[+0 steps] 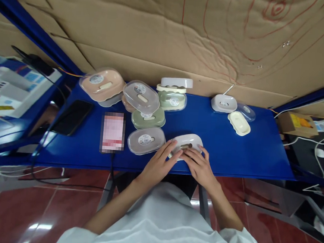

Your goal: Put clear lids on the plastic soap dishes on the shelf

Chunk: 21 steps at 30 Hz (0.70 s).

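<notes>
A white oval dish lies near the front edge of the blue table, with a slot in its middle. My left hand grips its left side, fingers on the rim. My right hand holds its right side, with fingers reaching over the front and the slot. Just left of it sits a greyish oval box with a clear lid and a round label. Behind that is a green lidded box, partly under a grey-pink one.
Peach boxes stand at the back left, near a black phone and a blurred pink screen. White and green boxes are stacked at the back. On the right are a white box, cream tray and clear lid.
</notes>
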{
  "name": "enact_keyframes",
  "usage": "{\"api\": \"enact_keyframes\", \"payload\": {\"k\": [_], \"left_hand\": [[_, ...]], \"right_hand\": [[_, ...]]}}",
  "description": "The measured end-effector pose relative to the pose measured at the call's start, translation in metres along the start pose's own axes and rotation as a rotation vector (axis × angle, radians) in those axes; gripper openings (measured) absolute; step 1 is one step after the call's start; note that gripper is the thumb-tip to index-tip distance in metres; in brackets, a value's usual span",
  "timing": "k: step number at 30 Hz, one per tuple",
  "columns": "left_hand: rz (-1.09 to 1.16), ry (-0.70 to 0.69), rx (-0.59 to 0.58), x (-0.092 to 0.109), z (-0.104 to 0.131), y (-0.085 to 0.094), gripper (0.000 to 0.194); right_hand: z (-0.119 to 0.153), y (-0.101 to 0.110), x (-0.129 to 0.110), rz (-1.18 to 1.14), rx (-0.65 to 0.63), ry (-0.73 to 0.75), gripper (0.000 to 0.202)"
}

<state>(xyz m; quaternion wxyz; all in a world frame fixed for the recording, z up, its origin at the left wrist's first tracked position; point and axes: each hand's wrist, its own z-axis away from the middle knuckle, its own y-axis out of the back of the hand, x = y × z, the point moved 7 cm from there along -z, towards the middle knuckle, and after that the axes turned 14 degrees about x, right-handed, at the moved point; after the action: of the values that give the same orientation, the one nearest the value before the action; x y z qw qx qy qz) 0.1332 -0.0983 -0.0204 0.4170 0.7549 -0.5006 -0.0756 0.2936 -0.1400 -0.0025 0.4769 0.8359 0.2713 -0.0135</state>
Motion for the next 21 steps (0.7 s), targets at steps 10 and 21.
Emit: {"api": "enact_keyframes", "payload": {"k": [10,21], "left_hand": [[0.074,0.053,-0.037,-0.006,0.007,0.005,0.035],[0.115,0.108,0.060,-0.010,0.016,0.011,0.033]], "right_hand": [[0.001,0.008,0.043,0.005,-0.022,0.038,0.045],[0.033,0.063,0.218,0.544,0.155,-0.541,0.055]]}}
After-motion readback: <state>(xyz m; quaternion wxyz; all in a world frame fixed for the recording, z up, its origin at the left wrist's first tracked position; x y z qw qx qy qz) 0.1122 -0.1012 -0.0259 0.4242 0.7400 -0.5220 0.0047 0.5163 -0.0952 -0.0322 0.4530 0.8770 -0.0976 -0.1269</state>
